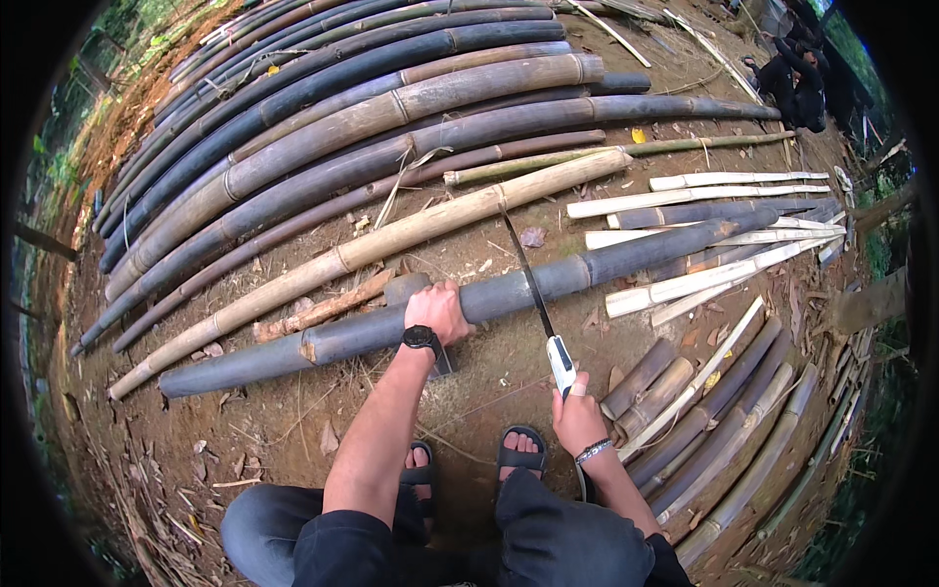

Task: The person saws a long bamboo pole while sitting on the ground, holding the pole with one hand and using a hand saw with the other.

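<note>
A thick dark bamboo pole (pixel 367 333) lies across in front of me, slanting up to the right. My left hand (pixel 437 311), with a black watch at the wrist, is closed over this pole and grips it. In my right hand (pixel 579 416) is the white-and-black handle of a hand saw (pixel 536 293). Its long dark blade crosses the dark pole, right of my left hand, and points away from me. The blade's tip lies near a pale tan bamboo pole (pixel 362 249) just beyond. Whether the teeth have cut into the dark pole, I cannot tell.
Many long bamboo poles (pixel 323 147) lie side by side at the far left. Pale split strips (pixel 714 201) rest at the right, and shorter cut pieces (pixel 704 430) sit near my right arm. A short log (pixel 328 305) lies between the poles. A person in dark clothes (pixel 797 73) is at the far right.
</note>
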`<state>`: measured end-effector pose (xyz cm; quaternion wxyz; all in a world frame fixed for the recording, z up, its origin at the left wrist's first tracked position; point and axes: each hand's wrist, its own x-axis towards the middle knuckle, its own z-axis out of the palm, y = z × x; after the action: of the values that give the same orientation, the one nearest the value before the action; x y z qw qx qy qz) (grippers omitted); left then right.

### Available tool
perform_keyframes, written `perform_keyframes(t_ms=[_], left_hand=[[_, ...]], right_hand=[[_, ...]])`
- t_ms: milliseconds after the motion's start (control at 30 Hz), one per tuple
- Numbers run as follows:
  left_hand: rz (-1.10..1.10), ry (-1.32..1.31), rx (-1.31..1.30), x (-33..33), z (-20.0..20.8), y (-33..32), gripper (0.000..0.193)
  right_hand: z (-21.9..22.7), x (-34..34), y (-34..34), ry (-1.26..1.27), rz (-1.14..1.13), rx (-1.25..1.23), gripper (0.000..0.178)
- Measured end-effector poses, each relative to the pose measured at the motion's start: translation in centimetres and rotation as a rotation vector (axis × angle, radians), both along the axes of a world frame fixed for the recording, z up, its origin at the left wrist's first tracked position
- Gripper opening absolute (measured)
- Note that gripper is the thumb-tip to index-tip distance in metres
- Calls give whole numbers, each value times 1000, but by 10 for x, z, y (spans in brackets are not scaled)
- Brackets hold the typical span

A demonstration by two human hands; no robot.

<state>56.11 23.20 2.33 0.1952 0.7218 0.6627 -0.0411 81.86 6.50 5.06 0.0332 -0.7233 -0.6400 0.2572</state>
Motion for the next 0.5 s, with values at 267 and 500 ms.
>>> perform_keyframes(t_ms=[267,500], left_hand=[[-3,29,21,1,-1,-4,64],[6,25,69,4,-7,-5,64]], right_hand=[[-16,0,-11,39,28,108,46],[-13,11,-36,95,44,131,42]])
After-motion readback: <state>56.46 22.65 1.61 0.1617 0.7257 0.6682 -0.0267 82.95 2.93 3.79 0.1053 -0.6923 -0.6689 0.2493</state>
